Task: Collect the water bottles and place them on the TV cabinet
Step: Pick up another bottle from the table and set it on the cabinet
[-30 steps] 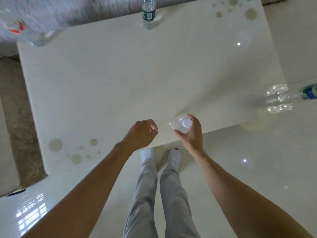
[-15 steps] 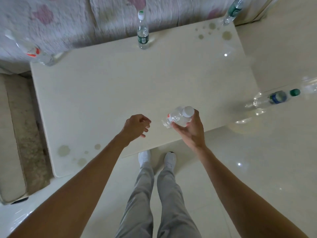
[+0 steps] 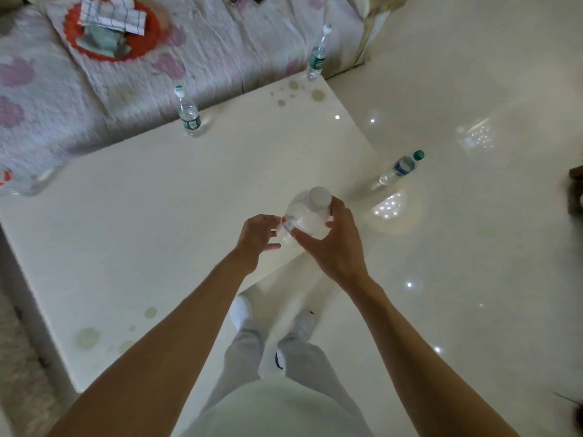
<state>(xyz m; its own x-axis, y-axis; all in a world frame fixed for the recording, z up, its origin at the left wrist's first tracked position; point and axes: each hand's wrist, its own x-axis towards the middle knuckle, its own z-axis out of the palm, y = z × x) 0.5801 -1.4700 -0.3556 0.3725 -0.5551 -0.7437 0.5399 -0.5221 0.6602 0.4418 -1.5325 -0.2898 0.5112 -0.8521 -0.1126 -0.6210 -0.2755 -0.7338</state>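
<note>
The clear bottle (image 3: 307, 216) is up in the air, over the near edge of the table (image 3: 157, 231). The right hand (image 3: 334, 247) holds its middle. The left hand (image 3: 257, 234) pinches its bottom end. A second bottle (image 3: 189, 118) stands at the far edge.

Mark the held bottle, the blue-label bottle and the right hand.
Held bottle (image 3: 309, 218), head view, on its clear shoulder below the cap.
Blue-label bottle (image 3: 404, 165), head view, on the blue label.
Right hand (image 3: 336, 249), head view, on the back of the hand.
</note>
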